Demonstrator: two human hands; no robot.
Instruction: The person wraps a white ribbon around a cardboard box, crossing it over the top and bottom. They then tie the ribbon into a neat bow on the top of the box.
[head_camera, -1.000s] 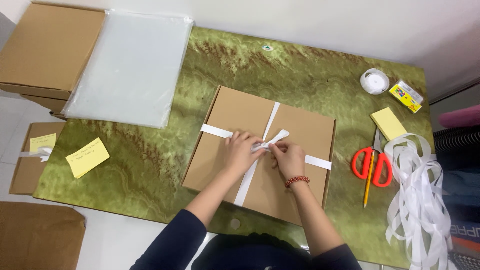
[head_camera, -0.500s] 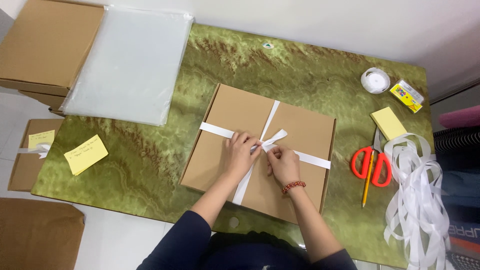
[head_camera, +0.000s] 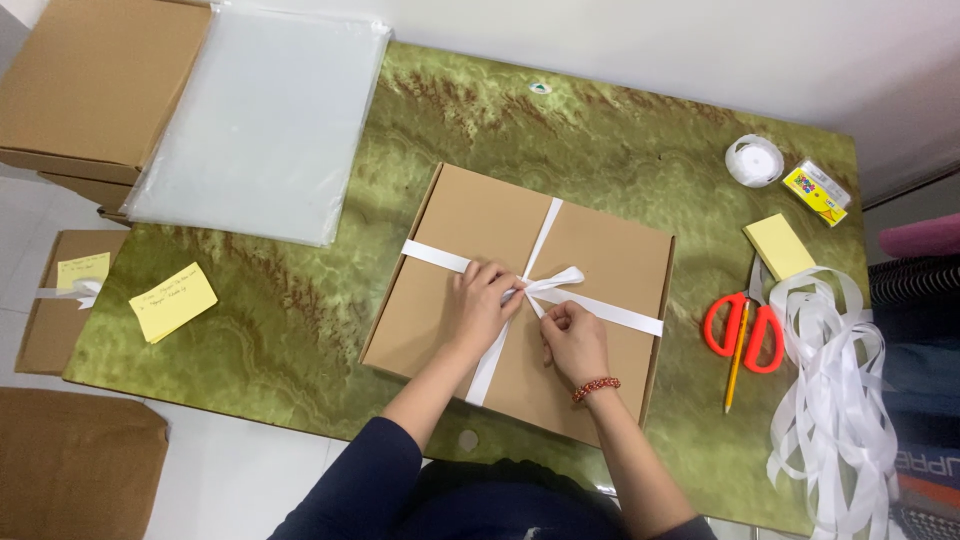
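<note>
Both hands work at the ribbon crossing on the box (head_camera: 520, 300), which lies flat near the middle of the surface (head_camera: 300, 320), slightly toward its near edge.

**Change.** Over the last second the hands stay at the crossing and shift only slightly. The right hand (head_camera: 572, 340) draws a little toward the near edge of the box. The loop of ribbon (head_camera: 560, 280) at the crossing stays small and in the same place. Judgement: the knot or bow is being tightened, not yet finished, since both hands remain on it.

**Hand state.**
- Left hand (head_camera: 480, 300): fingers closed narrow, pinching the ribbon just left of the crossing, palm resting on the box lid.
- Right hand: fingers curled narrow on a ribbon strand just below the crossing. A beaded bracelet (head_camera: 596, 388) sits on this wrist.

**Ribbon layout.** One band runs across the lid from left to right; the other runs from the far edge to the near edge. They cross under the fingers.

**Hidden or unclear.**
- The knot itself is covered by the fingertips; its form cannot be told.
- The free ribbon ends cannot be traced.
- The near edge of the box is partly covered by the forearms.
- At the right edge of the surface, the loose ribbon pile (head_camera: 830, 400) runs out of the frame, beside the scissors (head_camera: 745, 330) and a pencil (head_camera: 737, 355).
</note>
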